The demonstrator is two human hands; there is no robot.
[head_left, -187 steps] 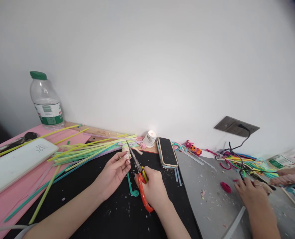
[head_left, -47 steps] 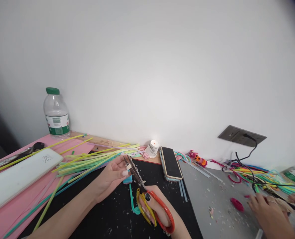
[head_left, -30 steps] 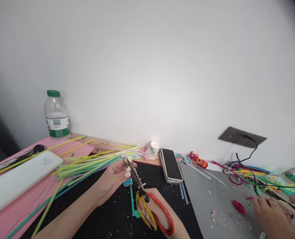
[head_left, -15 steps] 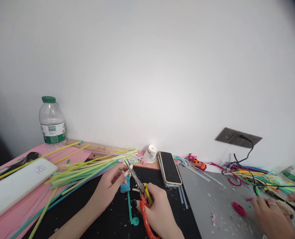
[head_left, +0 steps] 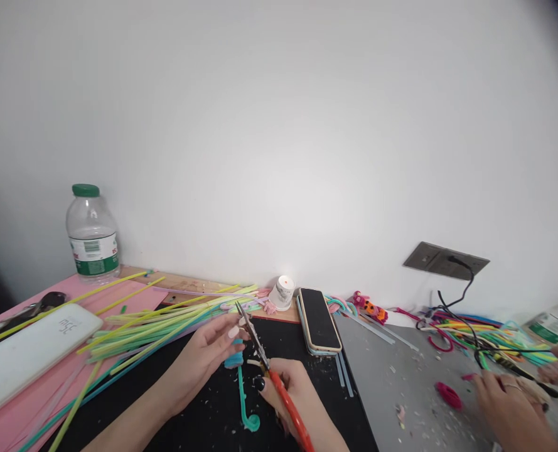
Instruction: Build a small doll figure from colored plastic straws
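My right hand [head_left: 290, 392] is wrapped round the orange handle of a pair of scissors [head_left: 283, 398]. The blades point up and left, close together beside my left fingertips. My left hand [head_left: 213, 345] pinches a small pale piece, apparently pipe cleaner [head_left: 243, 322], against the blades; the fingers hide most of it. Just below those fingers is a blue fuzzy piece [head_left: 234, 358], partly covered. A green pipe cleaner stem with a curled end [head_left: 248, 411] lies under it on the black mat [head_left: 203, 408], among pale fuzz clippings.
Pipe cleaners [head_left: 137, 329] lie in a bundle on the left, near a white power bank [head_left: 38, 351] and a bottle [head_left: 93, 238]. A paper cup [head_left: 282, 293] and a phone [head_left: 319, 320] stand behind my hands. Another person's hands [head_left: 514, 402] work at the right by a black cable [head_left: 469, 285].
The scissors have turned edge-on and their blades have closed together at my left fingertips. My left hand has shifted slightly. The view has moved a little.
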